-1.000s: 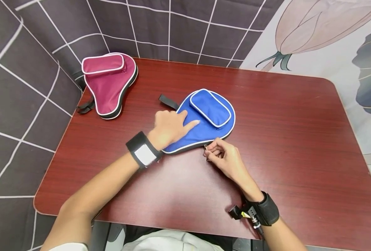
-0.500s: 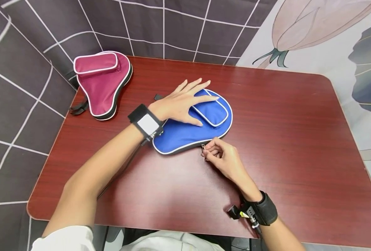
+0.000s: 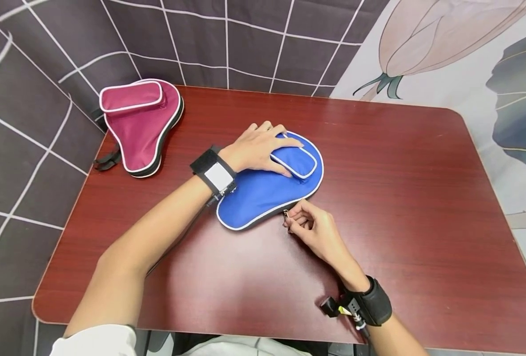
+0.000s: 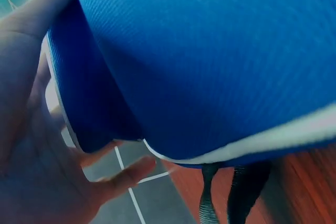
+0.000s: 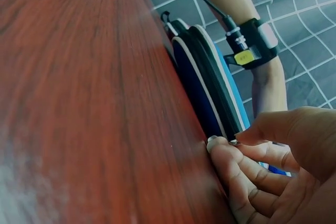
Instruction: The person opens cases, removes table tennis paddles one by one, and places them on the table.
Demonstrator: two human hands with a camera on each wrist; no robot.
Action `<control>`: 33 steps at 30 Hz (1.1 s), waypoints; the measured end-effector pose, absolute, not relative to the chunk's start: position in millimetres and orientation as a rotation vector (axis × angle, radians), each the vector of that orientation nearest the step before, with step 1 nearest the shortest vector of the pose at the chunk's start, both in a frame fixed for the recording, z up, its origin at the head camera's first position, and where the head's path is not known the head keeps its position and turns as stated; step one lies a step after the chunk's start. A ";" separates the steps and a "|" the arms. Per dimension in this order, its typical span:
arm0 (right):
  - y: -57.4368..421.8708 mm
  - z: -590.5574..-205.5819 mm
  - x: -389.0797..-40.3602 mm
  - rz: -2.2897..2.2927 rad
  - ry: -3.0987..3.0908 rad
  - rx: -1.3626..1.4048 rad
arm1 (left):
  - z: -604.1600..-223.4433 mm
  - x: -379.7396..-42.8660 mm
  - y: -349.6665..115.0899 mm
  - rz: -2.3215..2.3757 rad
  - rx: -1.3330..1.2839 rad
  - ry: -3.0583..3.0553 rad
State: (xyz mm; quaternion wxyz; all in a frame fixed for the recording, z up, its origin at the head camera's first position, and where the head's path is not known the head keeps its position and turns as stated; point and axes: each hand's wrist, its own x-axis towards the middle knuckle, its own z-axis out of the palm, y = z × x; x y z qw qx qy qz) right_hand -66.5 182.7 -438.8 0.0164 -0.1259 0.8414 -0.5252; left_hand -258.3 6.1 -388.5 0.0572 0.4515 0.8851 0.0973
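Observation:
A blue table tennis paddle case (image 3: pixel 258 195) with white piping and a raised pocket (image 3: pixel 296 160) lies on the table. My left hand (image 3: pixel 260 148) lies across its far side and grips it by the pocket, with bent fingers at the far edge and the thumb on the near side. In the left wrist view, fingers show past the case's edge. At the near side, my right hand (image 3: pixel 312 225) pinches a small metal zipper pull (image 3: pixel 285 213) between thumb and forefinger. The right wrist view shows the case's dark zipped side (image 5: pixel 215 82) close to those fingertips.
A magenta case (image 3: pixel 140 121) of the same shape lies at the table's back left corner, its black strap (image 3: pixel 108 160) beside it. Grey grid-patterned cloth (image 3: pixel 245 49) stands behind and to the left of the reddish wooden table (image 3: pixel 401 198).
My left hand has moved from the case's narrow end to the pocket, first spreading its fingers, then bending them onto it. The right hand keeps pinching the zipper pull in nearly the same place.

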 end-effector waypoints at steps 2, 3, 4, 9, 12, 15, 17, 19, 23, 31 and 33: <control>181.1 -439.8 -66.2 -1.627 2.621 -0.397 | -389.2 -256.8 4.1 0.271 1.319 2.713; 180.4 -440.3 -66.1 -1.618 2.625 -0.397 | -389.5 -256.2 3.3 0.260 1.299 2.728; 180.1 -440.0 -66.1 -1.614 2.625 -0.399 | -389.8 -256.1 3.5 0.248 1.281 2.742; 178.1 -440.1 -64.8 -1.595 2.618 -0.431 | -391.9 -257.3 4.1 0.203 1.197 2.818; 176.9 -440.4 -64.2 -1.600 2.620 -0.458 | -392.4 -258.4 3.9 0.181 1.135 2.855; 176.5 -440.1 -63.6 -1.586 2.632 -0.461 | -392.0 -258.6 3.7 0.167 1.081 2.873; 176.5 -439.4 -63.1 -1.570 2.633 -0.455 | -391.8 -258.8 3.9 0.167 1.054 2.883; 176.7 -438.9 -62.3 -1.559 2.632 -0.456 | -391.4 -259.5 4.1 0.162 1.029 2.891; 176.5 -434.3 -60.2 -1.579 2.624 -0.481 | -391.3 -261.5 4.9 0.139 0.978 2.910; 182.2 -437.6 -59.5 -1.556 2.632 -0.523 | -392.5 -267.4 7.5 0.109 0.874 2.945; 183.3 -437.7 -59.2 -1.560 2.631 -0.524 | -392.4 -268.6 7.8 0.106 0.849 2.948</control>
